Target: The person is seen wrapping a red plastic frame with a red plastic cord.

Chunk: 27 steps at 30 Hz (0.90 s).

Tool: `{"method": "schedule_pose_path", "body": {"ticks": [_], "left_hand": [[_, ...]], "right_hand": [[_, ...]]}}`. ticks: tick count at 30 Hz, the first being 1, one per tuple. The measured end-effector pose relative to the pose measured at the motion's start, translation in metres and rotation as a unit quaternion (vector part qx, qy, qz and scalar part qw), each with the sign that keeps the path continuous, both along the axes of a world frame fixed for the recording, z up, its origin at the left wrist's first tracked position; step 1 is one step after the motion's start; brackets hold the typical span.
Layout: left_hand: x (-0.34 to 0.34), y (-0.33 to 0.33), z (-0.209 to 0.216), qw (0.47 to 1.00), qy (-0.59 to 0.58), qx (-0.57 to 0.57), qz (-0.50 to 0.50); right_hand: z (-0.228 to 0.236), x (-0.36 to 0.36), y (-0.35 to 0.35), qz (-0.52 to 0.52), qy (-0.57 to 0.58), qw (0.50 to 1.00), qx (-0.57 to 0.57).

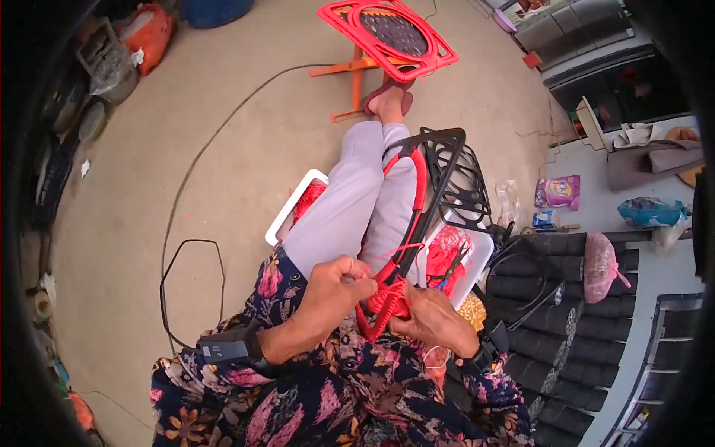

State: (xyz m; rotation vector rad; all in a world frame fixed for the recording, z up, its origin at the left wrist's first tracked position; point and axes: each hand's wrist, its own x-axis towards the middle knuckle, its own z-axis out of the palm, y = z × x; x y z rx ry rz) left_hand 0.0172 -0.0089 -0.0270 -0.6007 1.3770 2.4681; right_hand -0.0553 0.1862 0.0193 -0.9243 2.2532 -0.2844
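Viewed from my remote seat, no words or numbers are clear enough to read. I see a small pale label (pixel 215 351) on a dark wrist box (pixel 238 345), and tiny, blurred print on a purple packet (pixel 558 192) and a blue packet (pixel 545 219).

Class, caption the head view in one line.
Left hand and right hand at a black frame partly wrapped in red cord.

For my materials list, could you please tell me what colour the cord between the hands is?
The cord is red, best seen in the head view.
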Motion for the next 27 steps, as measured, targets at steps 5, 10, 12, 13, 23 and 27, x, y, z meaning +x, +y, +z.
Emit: {"method": "schedule_pose_path", "body": {"ticks": [5, 10, 12, 13, 23, 27], "left_hand": [[0.009, 0.000, -0.007, 0.996, 0.085, -0.033, -0.014], [0.005, -0.001, -0.001, 0.995, 0.076, -0.044, -0.046], [0.005, 0.003, -0.008, 0.992, 0.083, -0.095, -0.018], [0.005, 0.004, -0.012, 0.992, 0.084, -0.096, -0.018], [-0.012, -0.025, 0.008, 0.990, 0.093, 0.007, 0.102], [-0.012, -0.026, 0.016, 0.987, 0.119, -0.014, 0.105]], "right_hand": [[0.005, -0.011, -0.014, 0.015, -0.062, 0.994, -0.089], [0.001, -0.005, -0.023, -0.025, -0.066, 0.976, -0.208], [0.002, 0.001, -0.023, -0.097, -0.059, 0.980, -0.166], [0.005, 0.002, -0.025, -0.097, -0.058, 0.979, -0.167], [0.051, -0.019, -0.038, -0.148, 0.028, 0.942, -0.299], [0.055, -0.019, -0.065, 0.021, 0.198, 0.953, -0.231]]}}
